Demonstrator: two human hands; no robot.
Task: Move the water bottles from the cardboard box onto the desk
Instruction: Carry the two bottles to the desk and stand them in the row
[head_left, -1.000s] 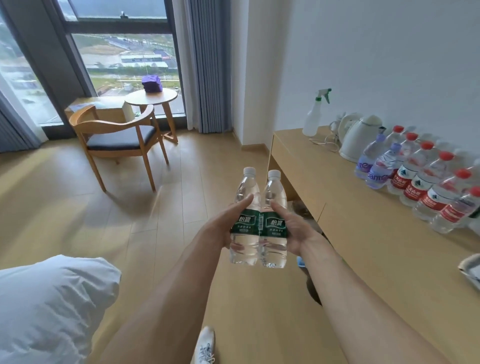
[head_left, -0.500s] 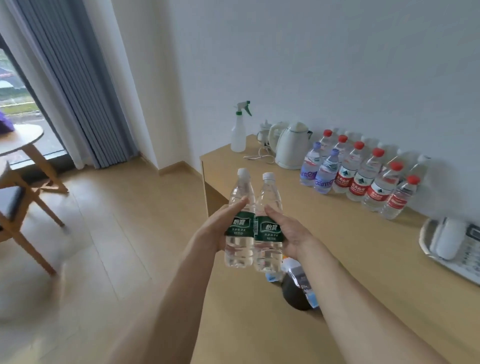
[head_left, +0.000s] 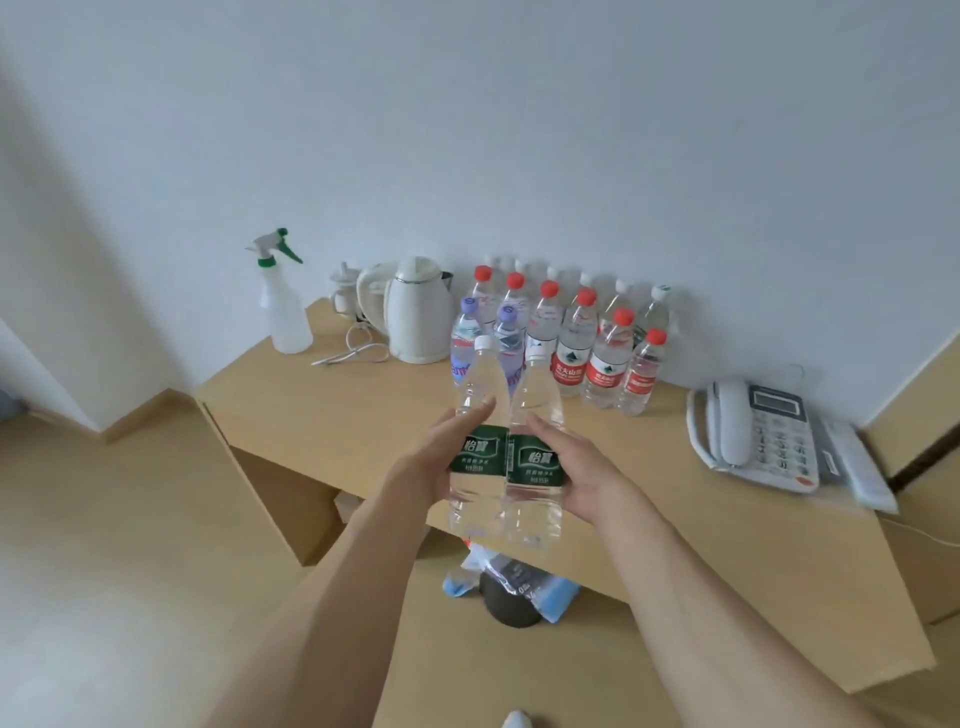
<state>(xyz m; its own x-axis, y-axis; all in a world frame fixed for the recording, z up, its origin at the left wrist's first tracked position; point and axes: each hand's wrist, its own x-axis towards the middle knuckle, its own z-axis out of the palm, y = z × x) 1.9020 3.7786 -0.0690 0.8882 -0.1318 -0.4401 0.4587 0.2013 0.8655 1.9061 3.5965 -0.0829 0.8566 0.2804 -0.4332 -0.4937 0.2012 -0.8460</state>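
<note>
I hold two clear water bottles with green labels upright and side by side in front of me. My left hand (head_left: 423, 465) grips the left bottle (head_left: 478, 457), and my right hand (head_left: 584, 467) grips the right bottle (head_left: 537, 460). Both bottles hang in the air above the front part of the wooden desk (head_left: 332, 415). Several more water bottles (head_left: 602, 364) with red, purple and white caps stand in rows at the back of the desk against the wall. The cardboard box is out of view.
On the desk's left stand a white spray bottle (head_left: 283, 306) and a white kettle (head_left: 415, 312) with its cord. A white telephone (head_left: 753, 436) lies at the right. A dark bin (head_left: 511, 603) with plastic wrapping sits under the desk's front edge.
My view has swung right, from the window and chair to face the desk. The two held bottles have come closer to the desk and now hang over it.
</note>
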